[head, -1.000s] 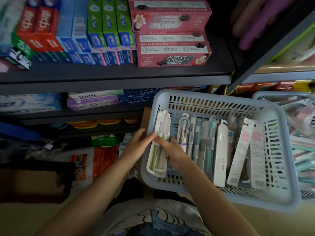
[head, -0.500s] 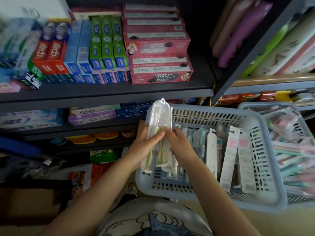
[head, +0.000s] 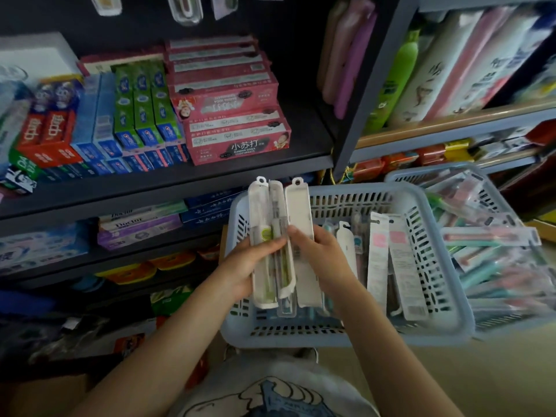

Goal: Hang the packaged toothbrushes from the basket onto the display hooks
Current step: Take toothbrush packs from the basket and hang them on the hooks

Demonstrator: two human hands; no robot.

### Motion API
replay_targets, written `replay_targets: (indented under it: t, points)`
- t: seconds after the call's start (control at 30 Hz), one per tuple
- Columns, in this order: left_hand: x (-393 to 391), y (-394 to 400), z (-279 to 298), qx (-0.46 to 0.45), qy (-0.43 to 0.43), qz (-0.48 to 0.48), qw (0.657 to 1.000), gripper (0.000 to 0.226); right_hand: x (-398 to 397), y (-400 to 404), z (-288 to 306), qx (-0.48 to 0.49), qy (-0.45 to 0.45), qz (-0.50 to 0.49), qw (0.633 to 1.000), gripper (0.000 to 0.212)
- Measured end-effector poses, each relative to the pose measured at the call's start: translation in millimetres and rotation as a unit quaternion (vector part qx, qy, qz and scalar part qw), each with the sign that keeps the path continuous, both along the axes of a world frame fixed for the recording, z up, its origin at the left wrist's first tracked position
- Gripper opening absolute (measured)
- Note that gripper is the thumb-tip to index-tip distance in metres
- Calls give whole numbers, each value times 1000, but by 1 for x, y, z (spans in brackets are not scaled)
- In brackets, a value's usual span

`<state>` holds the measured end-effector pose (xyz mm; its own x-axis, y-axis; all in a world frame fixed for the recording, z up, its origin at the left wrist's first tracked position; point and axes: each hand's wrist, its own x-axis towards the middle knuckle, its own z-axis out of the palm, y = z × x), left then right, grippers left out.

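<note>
Nearest the camera, a pale shirt w/ a blue print fills the bottom edge, and 2 bare forearms reach up from it toward the middle of the view. The left hand is curled round the left side of a fan of packaged toothbrushes, thumb lying across the front. The right hand grips the right side of the same fan, thumb pressed on the front, fingers wrapped behind. 3 packs can be counted in the fan: 2 white-edged ones w/ green brushes inside and 1 plain white one on the right; 2 hang-tabs w/ holes show at the top. The fan is held upright, lifted above the front-left part of a pale blue slotted basket. Inside that basket lie more packs, at least 5, incl. 2 long white cards w/ pink patches; exact count unclear as they overlap. Touching its right side is a 2nd blue basket heaped w/ pink and teal brushes, too blurred to count. Behind, a dark shelf carries toothpaste boxes: a pink stack, 3 green-blue columns, red ones at left. A lower shelf holds purple and blue boxes. At the very top, approx. 4 clear packs hang, cut off by the frame edge.
</note>
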<state>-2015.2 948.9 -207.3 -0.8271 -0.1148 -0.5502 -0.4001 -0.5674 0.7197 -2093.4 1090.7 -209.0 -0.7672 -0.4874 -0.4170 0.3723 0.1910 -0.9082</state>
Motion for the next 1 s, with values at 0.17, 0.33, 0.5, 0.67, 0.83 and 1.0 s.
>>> replay_targets:
  t: [0.17, 0.33, 0.5, 0.67, 0.83, 1.0]
  points:
    - [-3, 6, 1, 51, 6, -6, 999, 47, -3, 12, 8, 2, 8, -14, 1000, 14]
    - [-7, 16, 14, 70, 29, -23, 997, 44, -10, 22, 15, 6, 42, -14, 999, 18]
    - [-10, 14, 32, 117, 56, 0, 992, 39, -13, 24, 28, 16, 52, 1, 998, 23]
    - [-10, 7, 40, 64, 54, 6, 996, 48, -15, 13, 43, 28, 77, 23, 996, 26]
    - [-3, -13, 53, 10, 60, 71, 996, 47, -14, -18, 66, 3, 66, 81, 994, 28]
    - [16, -51, 69, -17, 68, 156, 985, 42, -14, -60, 96, -38, 78, 87, 992, 21]
